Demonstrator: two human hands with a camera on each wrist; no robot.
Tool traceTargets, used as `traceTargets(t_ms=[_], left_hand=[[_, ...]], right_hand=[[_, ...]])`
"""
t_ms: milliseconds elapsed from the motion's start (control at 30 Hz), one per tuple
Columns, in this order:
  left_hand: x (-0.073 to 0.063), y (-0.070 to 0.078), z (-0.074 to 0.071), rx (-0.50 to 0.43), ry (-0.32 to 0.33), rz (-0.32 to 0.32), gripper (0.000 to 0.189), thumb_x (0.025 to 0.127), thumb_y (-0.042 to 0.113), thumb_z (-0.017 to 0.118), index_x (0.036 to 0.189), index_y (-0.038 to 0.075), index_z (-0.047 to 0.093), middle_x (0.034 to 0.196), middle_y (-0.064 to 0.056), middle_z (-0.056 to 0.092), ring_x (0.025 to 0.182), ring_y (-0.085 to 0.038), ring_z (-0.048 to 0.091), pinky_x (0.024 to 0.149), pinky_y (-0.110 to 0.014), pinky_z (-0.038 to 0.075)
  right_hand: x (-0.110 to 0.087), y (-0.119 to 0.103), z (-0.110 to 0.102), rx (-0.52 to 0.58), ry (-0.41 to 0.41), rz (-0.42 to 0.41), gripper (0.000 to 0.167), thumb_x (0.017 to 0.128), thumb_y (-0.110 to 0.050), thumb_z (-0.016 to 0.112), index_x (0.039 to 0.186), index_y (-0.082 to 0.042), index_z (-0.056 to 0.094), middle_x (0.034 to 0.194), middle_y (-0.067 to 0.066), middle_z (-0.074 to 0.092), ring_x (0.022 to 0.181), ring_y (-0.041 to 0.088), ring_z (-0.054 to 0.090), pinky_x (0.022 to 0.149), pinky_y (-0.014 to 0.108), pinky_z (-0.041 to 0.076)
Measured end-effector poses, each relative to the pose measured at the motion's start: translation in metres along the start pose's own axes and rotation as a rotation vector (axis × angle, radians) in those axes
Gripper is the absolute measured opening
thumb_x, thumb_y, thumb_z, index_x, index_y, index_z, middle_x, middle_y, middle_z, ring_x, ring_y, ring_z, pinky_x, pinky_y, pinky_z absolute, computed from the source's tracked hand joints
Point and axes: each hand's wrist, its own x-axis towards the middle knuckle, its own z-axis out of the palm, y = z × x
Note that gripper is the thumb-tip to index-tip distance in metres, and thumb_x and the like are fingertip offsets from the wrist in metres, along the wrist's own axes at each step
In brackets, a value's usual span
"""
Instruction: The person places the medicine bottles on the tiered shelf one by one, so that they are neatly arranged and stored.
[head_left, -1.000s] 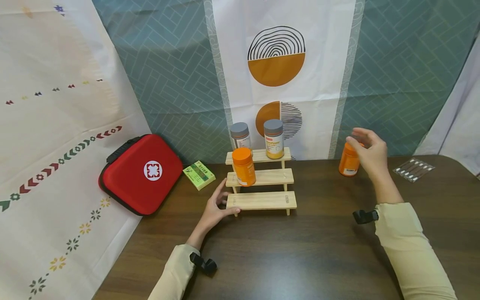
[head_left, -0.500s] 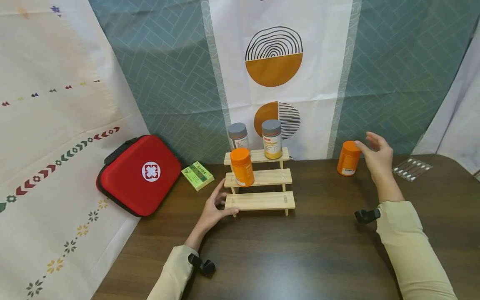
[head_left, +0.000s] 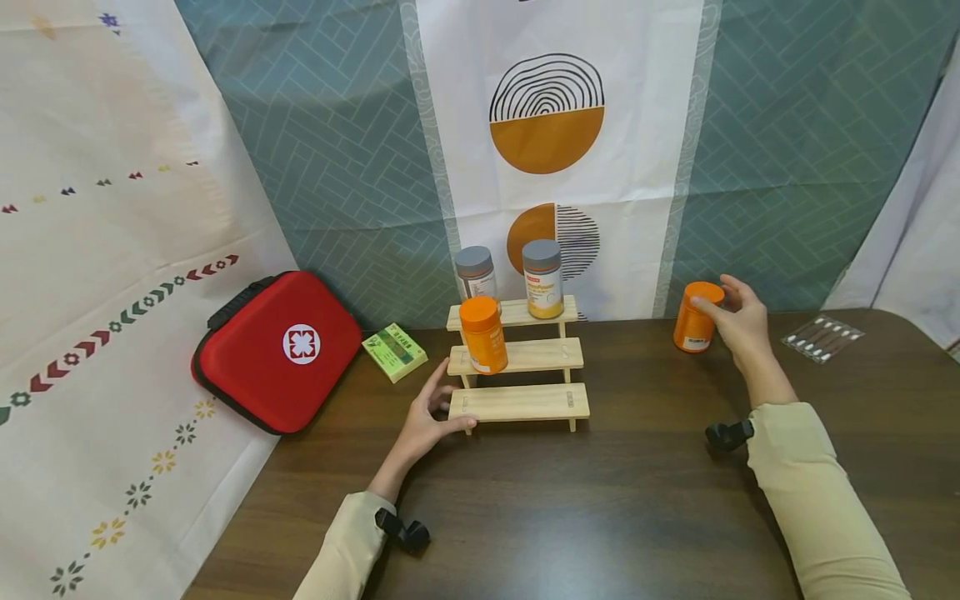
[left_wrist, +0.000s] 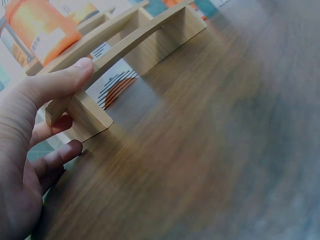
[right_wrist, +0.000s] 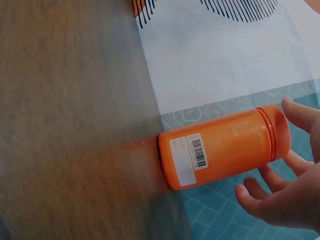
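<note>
My left hand (head_left: 422, 427) grips the left end of a three-step wooden display rack (head_left: 521, 402). In the left wrist view its thumb (left_wrist: 75, 75) lies on top of the lowest step, with fingers below. An orange bottle (head_left: 483, 335) stands on the middle step. Two grey-lidded bottles are on the top step, one clear (head_left: 476, 273) and one with a yellow label (head_left: 543, 282). At the right, another orange bottle (head_left: 695, 321) stands upright on the table. My right hand (head_left: 742, 327) is loosely spread around its lid; the thumb is at the lid's edge, and firm contact cannot be told.
On the left lie a red first-aid case (head_left: 281, 350) and a small green box (head_left: 395, 351). A clear pack of cotton swabs (head_left: 822, 337) lies right of my right hand. A patterned cloth (head_left: 630, 167) hangs behind the brown table (head_left: 600, 500).
My right hand moved off the standing orange bottle to the right, then came back left so its thumb overlaps the lid. The left hand stays on the rack.
</note>
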Motion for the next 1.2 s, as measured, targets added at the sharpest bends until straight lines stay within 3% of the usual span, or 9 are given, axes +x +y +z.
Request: traceTargets(t_ms=[333,867,1100,1200], left_hand=[[0.0,0.0,0.0,-0.005,0.001,0.001,0.1,0.077,-0.001,0.079,0.156,0.006,0.019,0.119,-0.027,0.064,0.088,-0.019,0.061,0.083,-0.025,0.049],[0.0,0.0,0.0,-0.01,0.003,-0.01,0.1,0.077,-0.001,0.079,0.157,0.011,0.02,0.12,-0.027,0.064,0.087,-0.018,0.061,0.085,-0.029,0.049],[0.0,0.0,0.0,-0.01,-0.001,-0.001,0.1,0.077,-0.001,0.079,0.157,0.008,0.019,0.12,-0.027,0.064,0.088,-0.022,0.061,0.085,-0.029,0.049],[0.0,0.0,0.0,-0.009,-0.001,0.001,0.1,0.077,0.0,0.079,0.157,0.007,0.019,0.12,-0.027,0.064,0.087,-0.022,0.061,0.085,-0.03,0.049]], right_hand=[[0.001,0.008,0.002,-0.039,0.024,0.026,0.078,0.095,-0.038,0.06,0.156,-0.007,0.022,0.153,0.024,0.033,0.128,0.029,0.039,0.114,0.042,0.036],[0.002,0.012,0.005,-0.029,0.024,0.029,0.075,0.096,-0.034,0.059,0.155,-0.005,0.022,0.158,0.023,0.028,0.141,0.039,0.033,0.116,0.047,0.032],[0.001,0.011,0.006,0.005,0.108,0.059,0.073,0.094,-0.034,0.063,0.152,-0.005,0.03,0.153,0.02,0.037,0.131,0.03,0.041,0.112,0.034,0.039],[0.0,0.008,0.006,0.014,0.11,0.052,0.073,0.094,-0.033,0.063,0.153,-0.006,0.03,0.153,0.02,0.036,0.133,0.031,0.04,0.113,0.036,0.038]])
